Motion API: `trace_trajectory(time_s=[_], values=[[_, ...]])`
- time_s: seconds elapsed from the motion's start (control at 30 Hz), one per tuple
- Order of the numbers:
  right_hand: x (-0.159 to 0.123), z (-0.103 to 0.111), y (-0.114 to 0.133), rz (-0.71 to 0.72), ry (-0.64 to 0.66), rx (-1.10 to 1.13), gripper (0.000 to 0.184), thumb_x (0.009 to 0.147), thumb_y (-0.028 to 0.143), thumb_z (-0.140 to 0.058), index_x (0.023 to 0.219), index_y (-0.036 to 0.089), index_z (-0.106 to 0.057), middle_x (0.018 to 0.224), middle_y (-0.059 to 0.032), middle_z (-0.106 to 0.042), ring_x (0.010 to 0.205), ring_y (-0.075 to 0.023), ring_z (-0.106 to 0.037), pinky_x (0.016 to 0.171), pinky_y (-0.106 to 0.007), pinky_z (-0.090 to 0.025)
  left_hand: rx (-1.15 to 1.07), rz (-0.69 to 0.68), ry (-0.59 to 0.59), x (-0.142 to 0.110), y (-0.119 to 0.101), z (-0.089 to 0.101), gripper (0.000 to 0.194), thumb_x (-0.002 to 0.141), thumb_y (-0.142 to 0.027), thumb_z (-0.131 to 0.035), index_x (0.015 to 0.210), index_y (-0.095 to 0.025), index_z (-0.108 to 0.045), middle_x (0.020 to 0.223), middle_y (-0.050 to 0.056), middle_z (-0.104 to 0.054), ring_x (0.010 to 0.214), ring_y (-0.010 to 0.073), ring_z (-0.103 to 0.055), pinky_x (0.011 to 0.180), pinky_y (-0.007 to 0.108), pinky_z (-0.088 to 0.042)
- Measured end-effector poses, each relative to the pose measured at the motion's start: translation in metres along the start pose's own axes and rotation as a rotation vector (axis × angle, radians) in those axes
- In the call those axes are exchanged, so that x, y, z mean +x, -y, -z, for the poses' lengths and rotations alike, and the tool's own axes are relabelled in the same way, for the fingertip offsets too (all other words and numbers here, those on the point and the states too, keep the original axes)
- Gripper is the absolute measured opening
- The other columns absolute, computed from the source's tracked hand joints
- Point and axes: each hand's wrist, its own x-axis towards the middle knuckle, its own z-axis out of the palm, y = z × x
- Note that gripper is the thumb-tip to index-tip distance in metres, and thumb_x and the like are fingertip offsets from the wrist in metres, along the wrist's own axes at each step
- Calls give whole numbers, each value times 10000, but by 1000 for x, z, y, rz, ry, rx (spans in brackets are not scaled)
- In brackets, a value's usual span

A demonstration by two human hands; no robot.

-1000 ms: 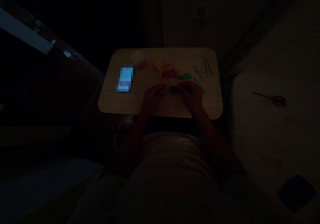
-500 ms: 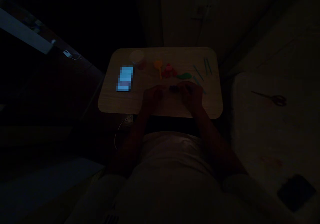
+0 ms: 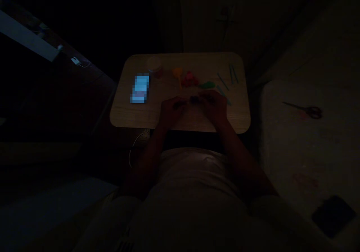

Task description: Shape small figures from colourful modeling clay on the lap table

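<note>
table (image 3: 135, 117) in near dark (hard to make out much from where i stand). small dark lump (image 3: 194, 99) near the table's middle, at the fingertips of the right hand (image 3: 216, 106); fingers bent, too dim to tell whether they pinch it. left hand (image 3: 170, 111) just beside the lump, fingers curled inward, can't tell if it holds anything. beyond them: green piece (image 3: 208, 85), red piece (image 3: 190, 80), orange piece (image 3: 177, 72) with thin stem. blue-green sticks (image 3: 223, 81) rightward; tub (image 3: 154, 66) and lit screen (image 3: 140, 88) leftward. scissors (image 3: 312, 112) well apart, off the table.
</note>
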Motion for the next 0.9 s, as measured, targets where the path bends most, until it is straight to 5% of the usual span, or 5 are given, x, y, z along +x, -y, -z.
trace_trajectory(time_s=[0.2, 0.33, 0.57, 0.73, 0.9], values=[[0, -1, 6, -77, -33, -37, 152, 794, 320, -838, 796, 224, -720, 778, -4, -742, 698, -202, -684, 643, -311, -547, 17, -48, -98, 1, -3, 1, 280, 807, -333, -867, 771, -199, -623, 740, -9, -661, 671, 159, -605, 621, 264, -479], [-1, 0, 7, -69, -45, -72, 209, 842, 390, -802, 760, 226, -700, 725, -1, -715, 657, -198, -658, 608, -306, -514, 47, -65, -55, 1, -7, 3, 374, 1001, -421, -628, 702, -203, -575, 655, -1, -580, 628, 164, -561, 602, 284, -465], [1, 3, 5, 25, 3, -69, 248, 1001, 359, -595, 952, 235, -804, 915, -48, -800, 870, -256, -757, 816, -380, -600, 32, -50, -35, 1, -5, 3, 262, 1020, -312, -553, 1089, -188, -774, 1114, 82, -789, 1000, 233, -732, 956, 364, -582], [2, 2, 2, 78, -16, -39, 163, 945, 298, -654, 969, 250, -808, 1001, -50, -807, 927, -258, -757, 855, -396, -606, 2, -97, -11, 0, -4, 3, 150, 920, -177, -645, 966, -195, -787, 1028, 57, -796, 985, 218, -739, 940, 347, -587], [1, 1, 0, 37, -5, -46, 113, 904, 262, -698, 960, 257, -795, 1003, -38, -800, 929, -250, -752, 842, -389, -604, 14, -25, 35, 0, -6, 2, 100, 890, -229, -740, 972, -205, -792, 1001, 54, -797, 930, 224, -741, 883, 344, -602]])
